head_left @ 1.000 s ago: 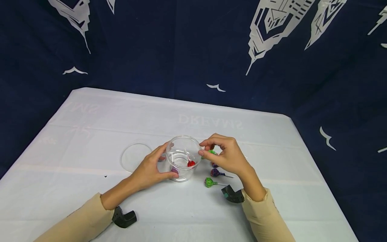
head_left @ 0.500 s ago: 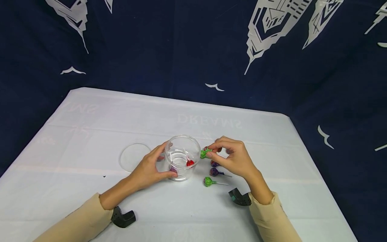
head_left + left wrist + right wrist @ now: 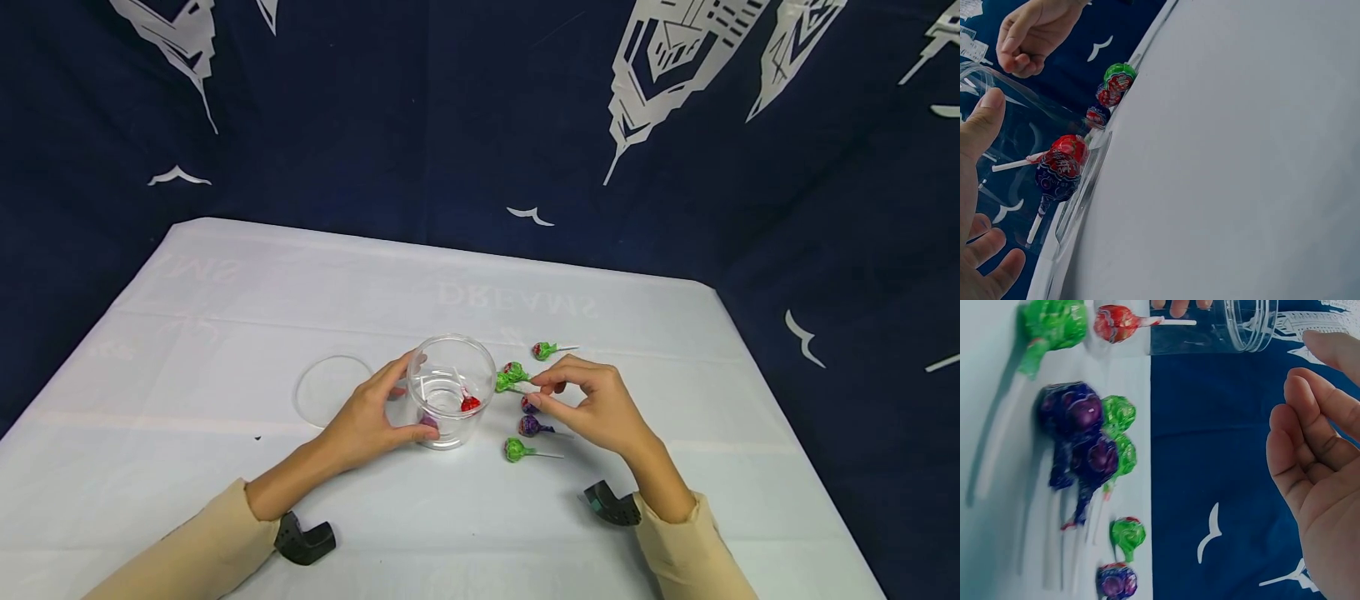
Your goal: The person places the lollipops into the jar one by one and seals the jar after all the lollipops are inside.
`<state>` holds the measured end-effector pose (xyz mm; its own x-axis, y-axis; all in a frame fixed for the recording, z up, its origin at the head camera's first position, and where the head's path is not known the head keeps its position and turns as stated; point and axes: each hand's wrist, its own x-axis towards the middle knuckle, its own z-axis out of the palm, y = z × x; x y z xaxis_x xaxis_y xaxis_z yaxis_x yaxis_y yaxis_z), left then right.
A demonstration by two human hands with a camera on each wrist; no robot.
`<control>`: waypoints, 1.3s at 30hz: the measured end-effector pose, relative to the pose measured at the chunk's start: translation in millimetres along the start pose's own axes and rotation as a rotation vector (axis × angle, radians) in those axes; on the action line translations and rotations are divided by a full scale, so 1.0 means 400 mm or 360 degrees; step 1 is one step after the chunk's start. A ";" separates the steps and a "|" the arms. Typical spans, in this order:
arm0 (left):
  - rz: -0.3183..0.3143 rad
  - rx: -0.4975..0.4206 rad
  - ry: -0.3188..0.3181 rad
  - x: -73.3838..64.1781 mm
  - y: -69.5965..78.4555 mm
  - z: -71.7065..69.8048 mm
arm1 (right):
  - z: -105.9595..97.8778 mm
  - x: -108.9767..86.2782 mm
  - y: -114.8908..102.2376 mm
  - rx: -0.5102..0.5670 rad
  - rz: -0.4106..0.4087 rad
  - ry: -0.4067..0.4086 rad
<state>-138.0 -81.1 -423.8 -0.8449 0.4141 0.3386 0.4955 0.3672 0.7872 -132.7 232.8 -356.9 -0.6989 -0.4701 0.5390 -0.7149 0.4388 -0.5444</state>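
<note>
Head view, clear round jar (image 3: 463, 429), red-wrapped lollipop (image 3: 470, 403) inside

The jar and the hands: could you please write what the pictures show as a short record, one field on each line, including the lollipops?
Jar: clear, upright on the white table, no lid on top
In the jar: one red lollipop, one purple lollipop
On the table: four green lollipops, three purple lollipops
Left hand: holds the jar by its side
Right hand: holds nothing, raised near the green lollipops
Left of the jar: thin clear ring, perhaps a lid
</note>
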 end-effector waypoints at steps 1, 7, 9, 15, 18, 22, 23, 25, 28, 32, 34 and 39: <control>0.0000 0.0001 -0.0002 0.000 0.000 0.000 | 0.000 -0.005 0.002 -0.0005 0.0006 -0.0006; -0.0009 0.0001 -0.0006 -0.001 0.003 -0.002 | -0.001 -0.032 0.009 0.0008 0.0061 -0.0033; -0.0015 0.0000 -0.0004 -0.001 0.005 -0.003 | -0.001 -0.041 0.010 0.0021 0.0113 -0.0046; -0.0029 0.0006 -0.0004 -0.003 0.009 -0.006 | 0.003 -0.071 0.019 0.0039 0.0278 -0.0110; -0.0027 0.0008 -0.0005 -0.003 0.009 -0.006 | 0.006 -0.082 0.023 0.0027 0.0301 -0.0133; -0.0031 0.0006 -0.0009 -0.002 0.009 -0.006 | 0.012 -0.096 0.029 0.0068 0.0311 -0.0155; -0.0031 0.0003 -0.0010 -0.002 0.009 -0.006 | 0.014 -0.100 0.031 0.0086 0.0319 -0.0162; -0.0027 0.0002 -0.0009 -0.002 0.008 -0.005 | 0.016 -0.108 0.033 0.0114 0.0341 -0.0179; -0.0017 0.0000 -0.0009 -0.001 0.005 -0.004 | 0.017 -0.117 0.035 0.0135 0.0375 -0.0220; -0.0021 -0.0002 -0.0013 -0.001 0.005 -0.003 | 0.020 -0.123 0.039 0.0124 0.0404 -0.0281; -0.0029 -0.0001 -0.0015 -0.001 0.005 -0.003 | 0.021 -0.125 0.042 0.0112 0.0409 -0.0300; -0.0034 -0.0002 -0.0016 -0.001 0.006 -0.005 | 0.024 -0.130 0.046 0.0106 0.0429 -0.0334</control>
<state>-136.9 -82.2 -421.2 -0.8532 0.4147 0.3164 0.4771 0.3752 0.7947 -109.3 258.0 -401.2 -0.8384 -0.4943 0.2296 -0.4972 0.5210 -0.6938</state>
